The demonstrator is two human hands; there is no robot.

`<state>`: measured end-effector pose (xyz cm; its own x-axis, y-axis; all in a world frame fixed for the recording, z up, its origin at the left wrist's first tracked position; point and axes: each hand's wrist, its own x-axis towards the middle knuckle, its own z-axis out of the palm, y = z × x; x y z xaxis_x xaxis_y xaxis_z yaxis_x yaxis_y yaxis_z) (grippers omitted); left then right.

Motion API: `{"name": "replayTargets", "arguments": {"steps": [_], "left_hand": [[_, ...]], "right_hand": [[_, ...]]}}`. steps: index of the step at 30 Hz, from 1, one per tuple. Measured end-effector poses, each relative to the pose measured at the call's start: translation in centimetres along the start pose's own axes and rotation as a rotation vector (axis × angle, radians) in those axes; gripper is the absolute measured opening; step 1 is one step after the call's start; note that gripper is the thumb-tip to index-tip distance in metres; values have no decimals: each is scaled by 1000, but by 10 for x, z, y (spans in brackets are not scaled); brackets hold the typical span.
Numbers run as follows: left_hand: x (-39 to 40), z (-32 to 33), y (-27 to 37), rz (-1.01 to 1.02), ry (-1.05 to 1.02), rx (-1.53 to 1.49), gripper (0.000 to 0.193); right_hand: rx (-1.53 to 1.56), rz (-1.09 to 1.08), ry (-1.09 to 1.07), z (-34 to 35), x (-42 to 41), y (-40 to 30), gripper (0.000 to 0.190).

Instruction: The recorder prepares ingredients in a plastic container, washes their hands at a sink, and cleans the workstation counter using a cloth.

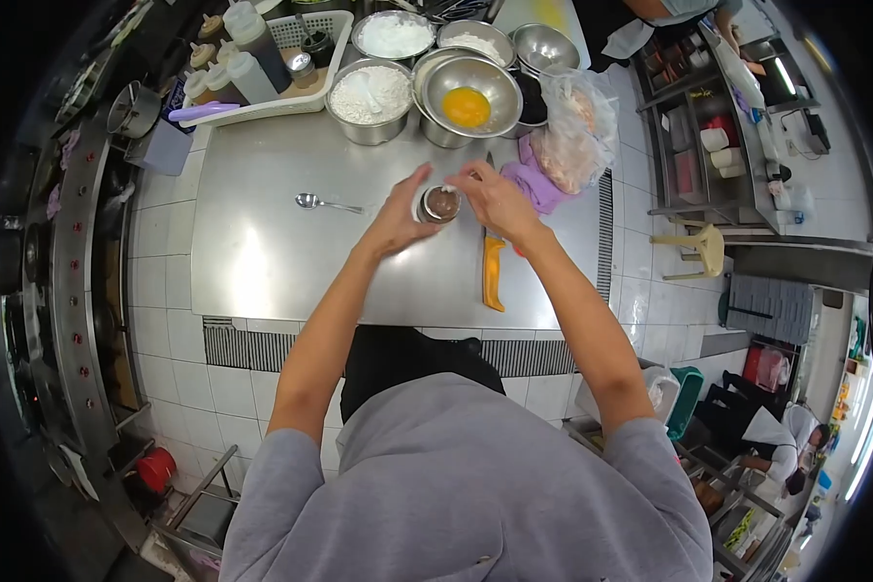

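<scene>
A small round jar (441, 204) with brown contents stands on the steel table, its pale rim facing up. My left hand (400, 214) curls around the jar's left side, thumb at its near edge and index finger raised past the far edge. Over the right rim, the fingertips of my right hand (493, 195) are bent together by a small white bit; whether they pinch it is blurred. A knife with a yellow handle (492, 273) lies below my right hand, its blade partly hidden by it. To the left rests a metal spoon (327, 203).
Steel bowls of white powder (371, 93) and egg yolk (467, 107) line the table's (262, 182) far side. Squeeze bottles (251, 76) fill a white basket (280, 109). A plastic bag (578, 131) and purple cloth (538, 182) lie right. Other people (778, 436) are in the room.
</scene>
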<state>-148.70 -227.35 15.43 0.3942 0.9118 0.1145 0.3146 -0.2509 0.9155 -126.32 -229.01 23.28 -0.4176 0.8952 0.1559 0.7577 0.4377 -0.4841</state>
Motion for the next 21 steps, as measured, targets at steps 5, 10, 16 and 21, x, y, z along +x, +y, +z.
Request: {"name": "replayTargets", "arguments": {"steps": [5,10,16,21], "left_hand": [[14,0,4,-67,-268,-92,94],[10,15,2,-31,-167,-15,93],[9,36,11,-85,10,207,90],[12,18,-4,38,-151,153,92]], "right_hand": [[60,113,177,26,-35,-11,32],[189,346,327,46,-49,-37,31],[284,478,551,66,-49,-53,25],[353,553,397,46,-44,-49,25]]}}
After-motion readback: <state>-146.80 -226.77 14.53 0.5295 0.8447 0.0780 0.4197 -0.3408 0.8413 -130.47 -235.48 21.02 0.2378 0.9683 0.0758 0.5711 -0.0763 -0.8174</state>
